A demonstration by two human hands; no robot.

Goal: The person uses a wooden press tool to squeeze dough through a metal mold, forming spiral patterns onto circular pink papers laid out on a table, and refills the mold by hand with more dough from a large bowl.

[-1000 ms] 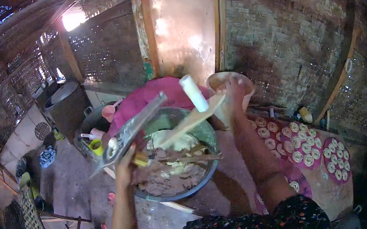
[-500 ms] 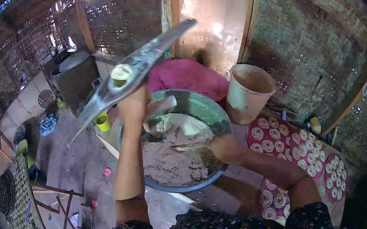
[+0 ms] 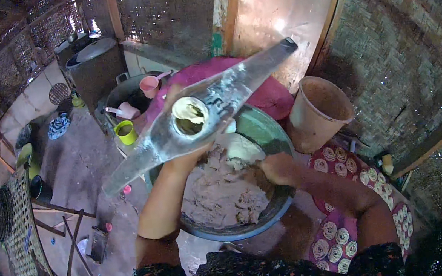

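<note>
My left hand is closed around the underside of a long, tapered grey press, holding it tilted above the tub. Pale dough sits in the round opening at the press's middle; most of my fingers are hidden beneath it. My right hand is curled at the right inner side of a large round green tub, next to the dough. Whatever it may grip cannot be made out. Inside the tub lie a soft greyish-brown dough mass and a paler lump.
Right of the tub stands a tall pale bucket. Round red mats bear several coiled dough pieces. Beyond the tub are a pink cloth-like bundle, a pink dipper and a yellow-green cup. A woven rack stands at left.
The press has come nearer and tipped so its opening faces me more, and it has shifted right in view. My right hand stays by the tub's right side. The view has shifted slightly.
</note>
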